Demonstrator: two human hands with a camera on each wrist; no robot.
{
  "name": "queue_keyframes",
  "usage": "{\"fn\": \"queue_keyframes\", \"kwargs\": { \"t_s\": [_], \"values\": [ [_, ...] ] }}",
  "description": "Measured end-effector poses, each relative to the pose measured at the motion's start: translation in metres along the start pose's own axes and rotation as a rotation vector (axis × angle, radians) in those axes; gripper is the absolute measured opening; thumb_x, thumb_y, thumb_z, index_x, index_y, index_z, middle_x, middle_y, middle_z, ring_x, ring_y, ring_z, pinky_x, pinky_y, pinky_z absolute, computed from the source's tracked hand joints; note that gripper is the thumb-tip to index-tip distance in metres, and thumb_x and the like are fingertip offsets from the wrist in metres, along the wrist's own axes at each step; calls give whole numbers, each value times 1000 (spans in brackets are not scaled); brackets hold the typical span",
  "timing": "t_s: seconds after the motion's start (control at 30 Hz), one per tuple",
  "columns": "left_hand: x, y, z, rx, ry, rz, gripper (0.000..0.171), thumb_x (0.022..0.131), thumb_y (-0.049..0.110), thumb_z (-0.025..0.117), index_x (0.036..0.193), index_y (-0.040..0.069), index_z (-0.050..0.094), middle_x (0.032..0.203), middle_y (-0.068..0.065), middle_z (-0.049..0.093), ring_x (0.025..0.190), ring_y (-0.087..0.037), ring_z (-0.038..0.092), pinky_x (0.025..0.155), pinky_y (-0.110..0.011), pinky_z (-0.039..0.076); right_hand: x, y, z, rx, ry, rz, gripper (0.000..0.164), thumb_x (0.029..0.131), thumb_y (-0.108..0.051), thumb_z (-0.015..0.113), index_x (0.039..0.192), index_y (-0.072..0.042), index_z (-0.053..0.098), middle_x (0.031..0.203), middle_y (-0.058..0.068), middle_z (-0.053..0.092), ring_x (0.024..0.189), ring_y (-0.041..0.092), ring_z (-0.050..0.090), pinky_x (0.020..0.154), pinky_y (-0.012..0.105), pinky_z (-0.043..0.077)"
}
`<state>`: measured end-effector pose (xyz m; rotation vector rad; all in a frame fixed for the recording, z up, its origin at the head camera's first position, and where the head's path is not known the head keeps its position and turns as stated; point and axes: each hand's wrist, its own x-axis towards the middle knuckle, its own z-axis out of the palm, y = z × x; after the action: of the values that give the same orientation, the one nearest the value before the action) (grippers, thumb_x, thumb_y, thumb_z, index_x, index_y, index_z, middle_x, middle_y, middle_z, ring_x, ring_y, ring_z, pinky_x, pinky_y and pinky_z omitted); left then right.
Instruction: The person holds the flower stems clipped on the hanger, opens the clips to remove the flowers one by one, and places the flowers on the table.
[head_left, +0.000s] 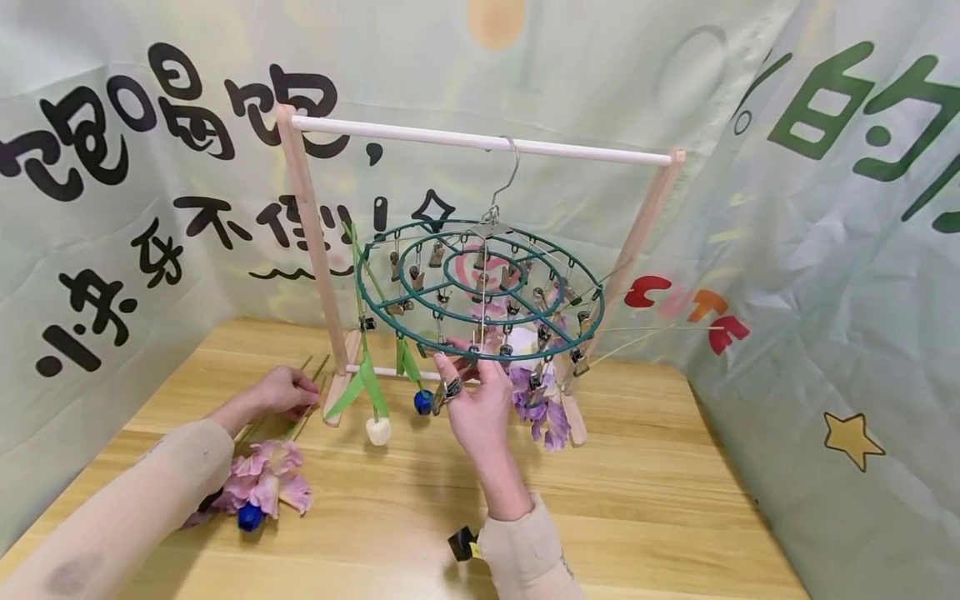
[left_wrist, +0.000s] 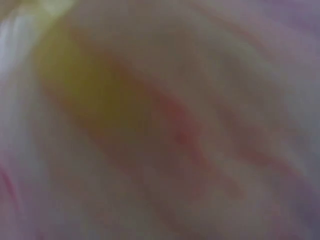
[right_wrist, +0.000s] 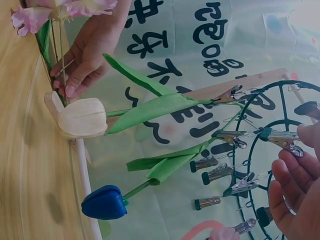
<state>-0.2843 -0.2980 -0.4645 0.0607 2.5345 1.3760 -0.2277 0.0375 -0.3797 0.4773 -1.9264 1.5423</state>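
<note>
A green round clip hanger (head_left: 431, 340) hangs by its metal hook, with many small metal clips on its rings. My right hand (head_left: 480, 408) is at its near rim; in the right wrist view its thumb and fingers pinch a clip (right_wrist: 280, 137). At the left, my left hand (head_left: 288, 390) pinches a thin flower stem (right_wrist: 63, 75) low over the table. Pink artificial flowers (head_left: 270, 479) and a blue bud (head_left: 250, 517) lie by the left forearm. A white tulip (head_left: 378, 431) and a blue tulip (head_left: 423, 402) hang head-down from clips. The left wrist view shows only blurred petals.
A wooden stand with a white crossbar (head_left: 405, 133) bears the hanger. Purple flowers (head_left: 551, 421) hang at the right side, their stems poking out past the ring. A small black object (head_left: 462, 543) sits by the right sleeve. Printed cloth walls surround the wooden table (head_left: 660, 500).
</note>
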Motion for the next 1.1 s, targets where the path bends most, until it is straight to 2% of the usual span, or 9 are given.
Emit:
{"fn": "queue_keyframes", "kwargs": {
  "t_s": [0.13,0.27,0.43,0.5,0.67,0.87,1.1],
  "values": [
    [-2,1,2,40,7,-4,20,97,-1,68,104,-17,60,83,-19,66,68,-19,67,64,-37,64,-1,0,0,0,-6,5,28,92,-18,81,117,-5,75,84,11,71,75,22,64,71,31,56],
    [-3,3,3,30,-2,-3,20,94,-1,71,99,-15,59,78,-16,65,64,-17,66,62,-34,64,-2,-2,0,-5,-6,8,28,93,-19,81,117,-6,75,84,9,71,77,21,64,71,33,57],
    [-3,4,2,20,-41,33,19,93,1,73,91,-11,58,72,-12,64,61,-13,63,57,-29,61,-3,-4,-1,-5,6,12,28,92,-21,82,116,-9,75,84,9,70,76,20,64,71,32,57],
    [-3,6,3,27,-35,20,19,93,1,73,92,-11,58,72,-12,64,61,-13,63,57,-29,61,-3,-5,-1,-3,9,15,28,92,-22,82,116,-9,76,85,9,70,77,20,64,71,33,57],
    [-7,10,2,63,-15,-10,20,96,3,70,98,-13,59,78,-17,66,64,-18,66,61,-34,63,-3,-7,-2,3,9,33,28,92,-21,81,117,-9,75,88,8,70,78,21,64,72,38,58],
    [-13,11,-13,143,2,17,27,103,12,63,109,-14,61,86,-19,67,72,-22,65,64,-39,62,-1,-6,-3,-10,-4,21,30,93,-21,80,119,-6,74,90,9,71,81,21,65,73,39,59],
    [-22,32,-28,84,28,94,35,106,16,59,121,-15,58,100,-22,68,88,-30,68,72,-45,63,0,-6,-4,-4,-3,4,30,94,-17,79,120,-3,73,92,10,70,80,22,65,72,32,59]
  ]
}}
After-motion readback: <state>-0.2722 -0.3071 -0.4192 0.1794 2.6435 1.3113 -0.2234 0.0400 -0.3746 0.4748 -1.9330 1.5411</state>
